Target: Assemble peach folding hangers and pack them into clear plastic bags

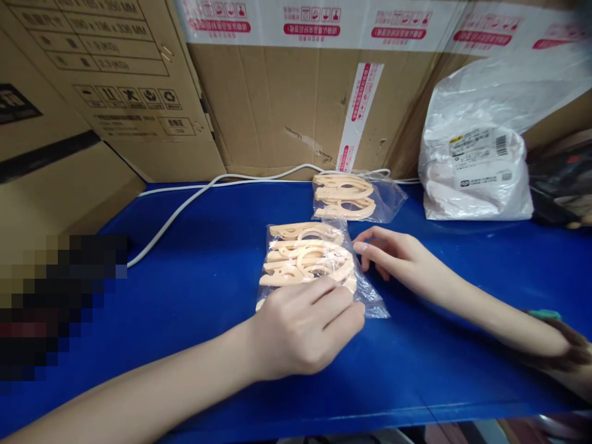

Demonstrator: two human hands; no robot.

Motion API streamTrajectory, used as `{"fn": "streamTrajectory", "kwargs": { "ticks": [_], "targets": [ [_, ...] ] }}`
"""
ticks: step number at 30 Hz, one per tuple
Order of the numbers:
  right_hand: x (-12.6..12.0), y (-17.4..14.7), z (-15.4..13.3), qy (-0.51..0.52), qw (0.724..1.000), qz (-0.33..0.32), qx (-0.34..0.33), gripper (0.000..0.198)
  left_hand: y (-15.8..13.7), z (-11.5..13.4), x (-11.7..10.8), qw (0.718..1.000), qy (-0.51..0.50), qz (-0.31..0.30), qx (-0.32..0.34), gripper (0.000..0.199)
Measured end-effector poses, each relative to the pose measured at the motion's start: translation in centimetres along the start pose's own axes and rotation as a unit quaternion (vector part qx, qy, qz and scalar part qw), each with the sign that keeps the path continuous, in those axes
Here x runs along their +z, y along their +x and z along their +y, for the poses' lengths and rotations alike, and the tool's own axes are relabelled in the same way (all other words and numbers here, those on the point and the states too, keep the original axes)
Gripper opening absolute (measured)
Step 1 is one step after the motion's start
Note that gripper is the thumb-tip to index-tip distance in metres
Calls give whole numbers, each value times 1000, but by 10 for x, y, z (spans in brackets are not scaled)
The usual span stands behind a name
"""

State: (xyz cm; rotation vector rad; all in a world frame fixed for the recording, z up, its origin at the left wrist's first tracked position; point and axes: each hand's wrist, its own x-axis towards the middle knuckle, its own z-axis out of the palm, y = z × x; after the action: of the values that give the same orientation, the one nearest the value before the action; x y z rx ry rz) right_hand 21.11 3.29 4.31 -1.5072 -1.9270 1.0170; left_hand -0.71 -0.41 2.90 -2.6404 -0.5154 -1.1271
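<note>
Head view: left hand resting knuckles-up on the near end of a clear bag of pale wooden cut-outs, fingers curled and bunched over the bag's lower right corner, seemingly pinching the plastic there, though the grip itself is hidden under the knuckles. Right hand lying just beside the bag's right edge, fingers loosely extended and pointing left, fingertips at or almost at the plastic; contact cannot be told for sure, nothing closed in it. Bag lying flat on the blue table, between the two hands, the cut-outs stacked in rows inside.

Beyond the right hand's fingertips, further back: a second clear bag with the same kind of pale pieces, lying apart from the first. Behind it and running away to the left of both hands, a white cable across the tabletop. Far right of the right hand, a white plastic sack with a printed label, propped against cardboard boxes that line the back edge of the table. Left of the left forearm, a blurred-out patch, contents not readable.
</note>
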Motion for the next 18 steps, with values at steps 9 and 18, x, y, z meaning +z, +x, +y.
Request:
{"fn": "streamTrajectory", "kwargs": {
  "ticks": [9,18],
  "targets": [
    [27,-7,-25,400,894,-114,167,41,4,8,-7,995,-66,44,58,19],
    [-15,-24,-35,400,912,-3,96,38,4,3,-10,979,41,56,191,18]
  ]
}}
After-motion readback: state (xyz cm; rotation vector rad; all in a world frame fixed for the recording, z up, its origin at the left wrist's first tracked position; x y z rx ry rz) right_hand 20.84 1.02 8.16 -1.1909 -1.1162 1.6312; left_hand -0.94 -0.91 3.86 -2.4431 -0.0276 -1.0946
